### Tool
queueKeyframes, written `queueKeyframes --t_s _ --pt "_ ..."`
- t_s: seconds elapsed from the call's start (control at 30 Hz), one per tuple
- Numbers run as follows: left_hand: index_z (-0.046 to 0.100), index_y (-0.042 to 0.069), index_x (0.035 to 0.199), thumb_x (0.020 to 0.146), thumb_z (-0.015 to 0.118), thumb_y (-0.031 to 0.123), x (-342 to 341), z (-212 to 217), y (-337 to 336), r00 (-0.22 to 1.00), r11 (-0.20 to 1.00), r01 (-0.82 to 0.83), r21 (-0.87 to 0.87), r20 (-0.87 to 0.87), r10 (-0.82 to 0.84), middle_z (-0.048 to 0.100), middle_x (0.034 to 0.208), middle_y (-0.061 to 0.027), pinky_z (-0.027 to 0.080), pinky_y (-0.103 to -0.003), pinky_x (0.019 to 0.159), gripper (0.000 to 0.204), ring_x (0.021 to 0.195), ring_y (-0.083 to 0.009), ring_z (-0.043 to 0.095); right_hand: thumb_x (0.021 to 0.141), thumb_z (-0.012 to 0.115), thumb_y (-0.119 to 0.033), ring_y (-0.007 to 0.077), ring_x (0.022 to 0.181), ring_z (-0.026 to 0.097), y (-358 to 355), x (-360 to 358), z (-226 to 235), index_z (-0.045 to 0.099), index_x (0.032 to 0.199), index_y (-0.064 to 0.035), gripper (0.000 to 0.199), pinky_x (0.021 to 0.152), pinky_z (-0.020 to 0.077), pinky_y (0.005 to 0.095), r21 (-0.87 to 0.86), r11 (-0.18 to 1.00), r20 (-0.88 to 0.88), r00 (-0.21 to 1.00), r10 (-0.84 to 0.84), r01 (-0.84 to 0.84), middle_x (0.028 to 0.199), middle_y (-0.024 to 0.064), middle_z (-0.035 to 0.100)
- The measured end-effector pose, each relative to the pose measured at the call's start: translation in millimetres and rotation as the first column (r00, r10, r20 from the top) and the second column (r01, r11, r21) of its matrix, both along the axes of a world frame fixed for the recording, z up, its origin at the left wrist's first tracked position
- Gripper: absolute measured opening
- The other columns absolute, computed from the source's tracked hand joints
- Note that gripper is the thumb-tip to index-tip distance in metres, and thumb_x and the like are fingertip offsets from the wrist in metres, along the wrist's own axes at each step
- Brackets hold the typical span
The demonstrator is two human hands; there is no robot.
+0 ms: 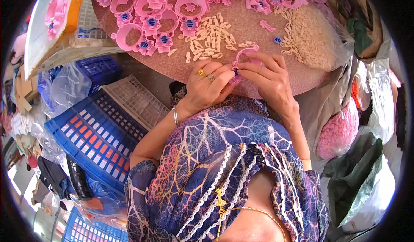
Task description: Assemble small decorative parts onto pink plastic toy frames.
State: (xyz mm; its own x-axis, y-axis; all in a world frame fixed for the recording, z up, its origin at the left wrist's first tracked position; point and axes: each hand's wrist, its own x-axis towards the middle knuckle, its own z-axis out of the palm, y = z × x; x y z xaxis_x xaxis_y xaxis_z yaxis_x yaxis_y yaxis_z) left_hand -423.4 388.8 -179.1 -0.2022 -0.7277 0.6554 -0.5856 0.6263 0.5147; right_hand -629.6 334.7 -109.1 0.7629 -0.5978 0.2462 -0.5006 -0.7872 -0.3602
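Near the front edge of the round table, both my hands hold one pink plastic ring-shaped piece [246, 52] with a dark blue part at its base. My left hand [207, 84], with rings on its fingers, pinches the base end. The fingers of my right hand [269, 76] close on its other side, by the round loop. Just beyond my hands lies a loose pile of small cream plastic clips [213, 35]. A small pink figure-shaped piece [267, 25] and a single blue part [277, 40] lie apart to the right.
Many similar pink ring pieces [151, 9] are heaped along the table's far side. A clear bag spilling cream clips [310, 39] lies at the right. Blue plastic crates [92, 134] stand at the left, and a bag of pink pieces [338, 132] at the right.
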Motion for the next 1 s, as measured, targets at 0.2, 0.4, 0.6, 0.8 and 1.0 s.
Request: queueKeyframes --t_s 0.2,0.4,0.6,0.8,1.0 --pt "0.061 0.008 0.11 0.066 0.087 0.012 0.5 2.2 1.5 0.992 0.993 -0.003 0.116 -0.125 0.017 0.071 0.101 -0.0081 0.048 -0.04 0.083 0.051 0.088 -0.0234 0.064 0.079 0.061 -0.013 0.0208 0.121 0.058 2.3 -2.4 7.6 0.07 0.112 -0.0131 0.034 0.095 0.0403 0.0384 -0.015 0.999 -0.094 0.995 0.027 -0.029 0.12 -0.0017 0.069" --pt "0.06 0.006 0.111 0.067 0.087 0.014 1.3 -2.9 -1.3 0.998 0.998 0.056 -0.014 0.031 -0.055 0.068 0.096 -0.0094 0.048 -0.041 0.083 0.051 0.085 -0.0266 0.063 0.078 0.061 -0.004 0.0204 0.12 0.059 9.4 6.8 10.2 0.069 0.118 -0.0129 0.042 0.094 0.0396 0.0387 0.024 0.998 -0.058 0.996 -0.065 0.066 0.117 0.0001 0.07" --pt "0.059 0.004 0.113 0.067 0.087 0.014 -2.8 6.0 -1.6 1.0 0.997 -0.005 0.078 0.016 0.004 0.067 0.094 -0.0081 0.048 -0.04 0.085 0.054 0.085 -0.0249 0.064 0.076 0.061 0.0 0.0199 0.11 0.062 11.7 8.9 5.4 0.066 0.121 -0.0095 0.047 0.091 0.041 0.0386 0.1 0.98 -0.03 0.985 -0.168 0.17 0.105 0.0055 0.072" --pt "0.059 0.004 0.113 0.064 0.087 0.013 -3.6 4.5 -2.9 1.0 0.996 0.022 0.091 0.017 -0.023 0.066 0.093 -0.0082 0.048 -0.04 0.085 0.056 0.086 -0.0249 0.064 0.074 0.062 -0.002 0.021 0.096 0.066 13.6 1.6 -3.3 0.067 0.118 -0.0063 0.044 0.087 0.0422 0.0372 0.018 0.984 0.066 0.982 -0.176 0.175 0.101 0.0051 0.072" --pt "0.06 0.004 0.112 0.064 0.086 0.012 -1.1 1.0 -2.1 0.998 0.999 0.04 -0.013 0.051 -0.039 0.07 0.097 -0.0069 0.049 -0.039 0.083 0.055 0.087 -0.0246 0.065 0.075 0.061 -0.003 0.0227 0.092 0.065 7.4 9.8 -2.8 0.067 0.109 -0.0061 0.034 0.085 0.0426 0.0374 -0.006 0.987 0.091 0.983 -0.162 0.163 0.095 0.0055 0.071"
